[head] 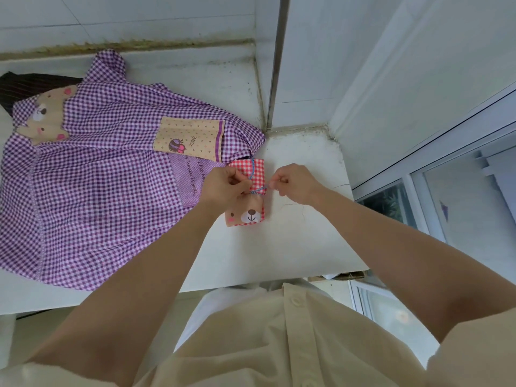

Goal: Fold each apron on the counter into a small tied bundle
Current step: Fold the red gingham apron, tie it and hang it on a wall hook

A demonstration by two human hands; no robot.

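Note:
A small folded red gingham apron bundle [255, 170] with a tan bear face lies on the white counter [279, 247]. A blue-and-white tie string [258, 190] runs across and along the bundle. My left hand [224, 185] pinches the string at the bundle's left side. Just right of the bundle, my right hand [293, 183] pinches the string's other end. A large purple gingham apron [92, 174] with a bear patch and a bee pocket lies spread out to the left, its edge touching the bundle.
A dark striped cloth [25, 86] peeks out under the purple apron at the far left. A tiled wall and corner stand behind the counter. A window frame [435, 152] runs along the right. The counter's front edge lies close to my body.

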